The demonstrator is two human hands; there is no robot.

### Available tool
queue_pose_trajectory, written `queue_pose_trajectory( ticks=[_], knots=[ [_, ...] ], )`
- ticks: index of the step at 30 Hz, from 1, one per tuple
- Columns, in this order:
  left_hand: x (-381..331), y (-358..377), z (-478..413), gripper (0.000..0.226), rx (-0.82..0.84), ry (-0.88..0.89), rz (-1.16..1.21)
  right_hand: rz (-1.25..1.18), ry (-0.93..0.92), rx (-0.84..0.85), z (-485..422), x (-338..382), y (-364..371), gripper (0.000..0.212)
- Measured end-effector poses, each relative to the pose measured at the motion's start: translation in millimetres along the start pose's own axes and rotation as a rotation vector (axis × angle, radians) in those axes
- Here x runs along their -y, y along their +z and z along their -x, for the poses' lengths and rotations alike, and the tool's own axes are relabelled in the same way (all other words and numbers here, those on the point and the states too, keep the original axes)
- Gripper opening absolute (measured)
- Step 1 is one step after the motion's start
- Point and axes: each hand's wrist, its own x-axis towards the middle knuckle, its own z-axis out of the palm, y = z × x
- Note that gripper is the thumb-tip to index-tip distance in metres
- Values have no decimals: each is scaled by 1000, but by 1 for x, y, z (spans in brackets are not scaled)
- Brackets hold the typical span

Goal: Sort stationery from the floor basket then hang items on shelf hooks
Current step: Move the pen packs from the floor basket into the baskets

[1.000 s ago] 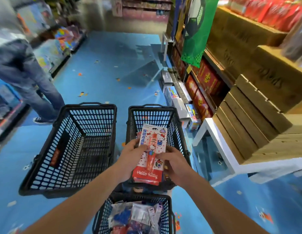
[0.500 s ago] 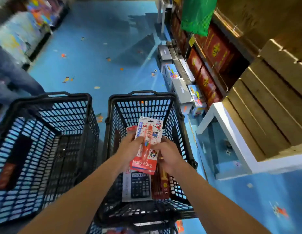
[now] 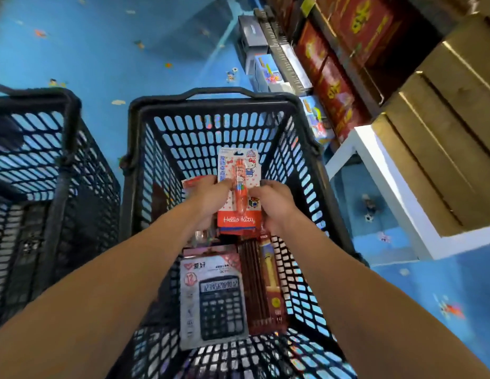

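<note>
**Blue shop floor: sorting stage, nothing hung yet**

Blue printed floor (image 3: 101, 50) fills the upper left of the frame. At centre frame a black plastic mesh basket (image 3: 211, 101) stands on it, and both hands are inside its mouth.

- Left hand (image 3: 211, 198) and right hand (image 3: 276, 206) each pinch one side edge of a red-and-white blister card carrying an orange pen (image 3: 239, 184). Both grips are clenched on the card.
- The card is upright at mid-frame, held above the basket's contents. Whether it touches them cannot be told.
- Lower centre, on the basket bottom, lies a carded black calculator (image 3: 213, 294).
- Just beside it to the right lie a pack of dark brown pencils (image 3: 252, 283) and a tall red-and-gold pack (image 3: 272, 277) whose contents are unclear.
- A red card edge (image 3: 190, 181) shows behind the left hand.

Progress (judgement): sorting is under way. One item is in hand and at least three more wait below. No hook is in view, so hanging looks not yet begun.

Surroundings:
- A second black mesh basket (image 3: 71, 110) stands at the left edge. Its inside is dark, and what it holds cannot be told.
- On the right of the frame, wooden slat crates (image 3: 443, 132) sit on a white shelf frame (image 3: 389, 187).
- At upper right are red boxes with gold characters (image 3: 337, 88).

In the way (judgement): the tall basket walls and the handle hem in both wrists, so the card must rise clear of the rim before it goes anywhere.
</note>
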Motion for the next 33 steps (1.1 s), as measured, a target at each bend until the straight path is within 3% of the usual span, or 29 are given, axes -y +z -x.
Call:
queue_pose_trajectory(
  ticks=[3, 5, 17, 23, 28, 33],
  knots=[
    [3, 3, -14, 41, -18, -1, 54, 100, -52, -19, -9, 7, 0, 30],
    [3, 6, -20, 32, -38, 24, 78, 196, -85, -3, -17, 13, 1, 21],
    [18, 16, -50, 24, -61, 12, 80, 402, -122, 35, -58, 4, -5, 12],
    [35, 22, -59, 42, -42, -36, -58, 450, -11, 55, -71, -15, -6, 16],
    [64, 25, -95, 71, -98, -18, -167, 494, 17, 49, -73, -22, -3, 23],
    [42, 28, -65, 40, -133, 14, -272, 510, 18, -17, -70, -25, -1, 23]
  ],
)
